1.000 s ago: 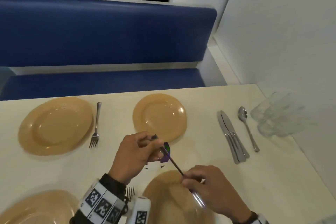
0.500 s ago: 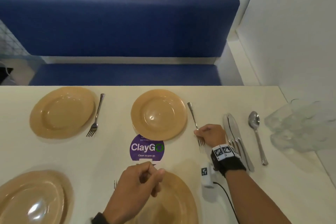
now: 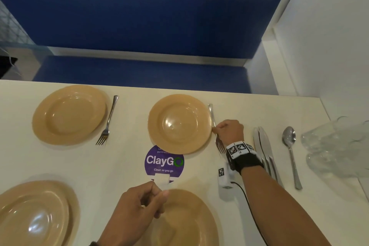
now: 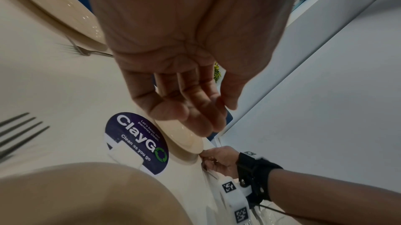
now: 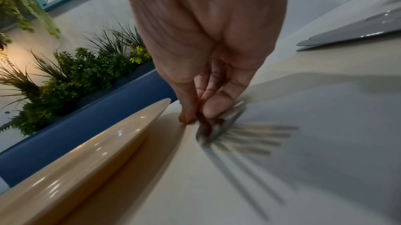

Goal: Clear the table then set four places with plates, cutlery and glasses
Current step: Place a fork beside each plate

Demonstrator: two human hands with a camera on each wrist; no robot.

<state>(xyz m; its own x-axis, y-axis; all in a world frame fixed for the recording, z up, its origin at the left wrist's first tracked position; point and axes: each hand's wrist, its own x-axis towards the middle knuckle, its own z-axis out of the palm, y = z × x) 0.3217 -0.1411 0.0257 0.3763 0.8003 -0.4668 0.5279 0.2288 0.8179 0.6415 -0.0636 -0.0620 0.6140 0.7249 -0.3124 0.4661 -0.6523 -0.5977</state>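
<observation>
Beside the far plate (image 3: 179, 124), right hand (image 3: 229, 131) pinching a fork (image 3: 214, 124); left hand (image 3: 137, 207) loosely curled, empty.

- The right hand (image 3: 229, 132) is bare; its wrist wears a black strap (image 3: 246, 163) topped with white tags of black square codes.
- A white camera block (image 3: 225, 181) hangs beside it, trailing a thin black cable (image 3: 249, 203).
- The left hand (image 3: 137, 207) is bare, with a dark band edge at the wrist.

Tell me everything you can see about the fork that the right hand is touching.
The fork looks like plain silver metal, with a slim handle and four tines. It lies flat on the cream table, just right of the far tan plate, tines towards the person. The right hand pinches its neck. Its tines are motion-blurred in the wrist view.
</observation>
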